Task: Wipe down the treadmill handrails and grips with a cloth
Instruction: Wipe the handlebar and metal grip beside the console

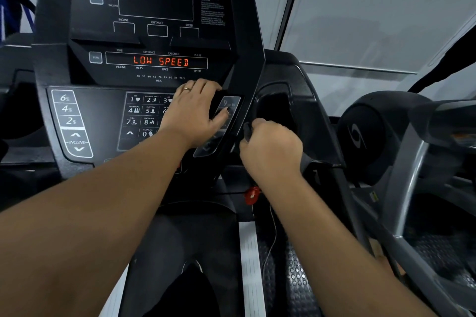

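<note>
The black treadmill console [103,116] fills the middle of the view, its display reading LOW SPEED. My left hand [192,113] rests flat on the console's right part, its fingers lying over the ledge below the display and its thumb on the grey speed keypad [230,104]. My right hand [270,149] is a fist beside the console's right upright [247,64]. It grips a dark grey cloth [247,131], one end poking out above the fist and another below it. The right handrail [332,162] runs just behind this hand.
A deep black cup holder [275,105] lies beyond my right hand. A red safety clip [253,195] with a thin cord hangs below the console. The belt and pale side rail [251,265] lie below. Another grey machine [401,162] stands to the right, before a grey wall.
</note>
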`<state>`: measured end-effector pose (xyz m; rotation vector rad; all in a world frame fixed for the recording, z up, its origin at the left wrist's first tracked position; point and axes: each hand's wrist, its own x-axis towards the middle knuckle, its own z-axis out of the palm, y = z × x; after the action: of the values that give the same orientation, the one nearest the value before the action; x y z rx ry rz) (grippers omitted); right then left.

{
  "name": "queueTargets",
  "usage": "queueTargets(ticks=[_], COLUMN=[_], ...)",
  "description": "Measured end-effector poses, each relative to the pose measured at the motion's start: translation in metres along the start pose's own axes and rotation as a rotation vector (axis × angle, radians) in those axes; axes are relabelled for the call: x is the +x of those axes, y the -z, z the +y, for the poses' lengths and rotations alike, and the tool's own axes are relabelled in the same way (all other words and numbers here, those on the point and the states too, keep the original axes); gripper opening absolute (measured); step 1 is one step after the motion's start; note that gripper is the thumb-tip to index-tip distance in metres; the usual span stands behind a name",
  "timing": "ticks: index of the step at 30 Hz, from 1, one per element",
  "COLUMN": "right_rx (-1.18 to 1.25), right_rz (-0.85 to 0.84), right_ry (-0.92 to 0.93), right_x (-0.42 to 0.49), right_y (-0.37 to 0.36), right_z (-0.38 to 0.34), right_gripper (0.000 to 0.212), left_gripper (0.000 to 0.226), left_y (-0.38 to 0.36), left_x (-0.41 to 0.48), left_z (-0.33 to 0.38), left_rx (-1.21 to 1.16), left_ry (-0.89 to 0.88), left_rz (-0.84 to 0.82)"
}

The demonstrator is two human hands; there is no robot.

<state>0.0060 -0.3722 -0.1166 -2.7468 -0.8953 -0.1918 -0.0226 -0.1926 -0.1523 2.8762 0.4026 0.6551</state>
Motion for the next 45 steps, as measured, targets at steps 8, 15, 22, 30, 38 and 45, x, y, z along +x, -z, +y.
queueTargets(ticks=[8,15,22,30,38,45], right_rx=[0.203,0.591,0.895,0.917,0.269,0.278], right_rz=[0.379,-0.046,-0.586,-0.462,0.377,0.428], right_ry=[0.117,-0.029,0.063,0.025,-0.041,-0.074], right_x=[-0.023,-0.018,0.016,0.008,-0.032,-0.042], right_y=[-0.036,-0.013,-0.001,-0.006,-0.043,-0.053], right_z=[0.024,0.041,0.056,0.054,0.029,0.038], right_gripper=[0.034,0.038,0.028,0.025,0.053,0.049], left_gripper=[0.049,0.050,0.052,0.050,0.050,0.049], left_y=[-0.002,-0.001,-0.001,0.001,0.001,0.002], left_x=[0.000,0.000,0.000,-0.001,-0.001,-0.002], left_z=[-0.001,0.000,0.000,0.001,0.002,0.003], left_rx=[-0.003,-0.005,-0.004,-0.012,-0.019,-0.030], left_ry=[0.003,0.006,0.005,0.005,0.009,0.009], left_rz=[0.008,0.005,-0.005,0.005,0.011,0.021])
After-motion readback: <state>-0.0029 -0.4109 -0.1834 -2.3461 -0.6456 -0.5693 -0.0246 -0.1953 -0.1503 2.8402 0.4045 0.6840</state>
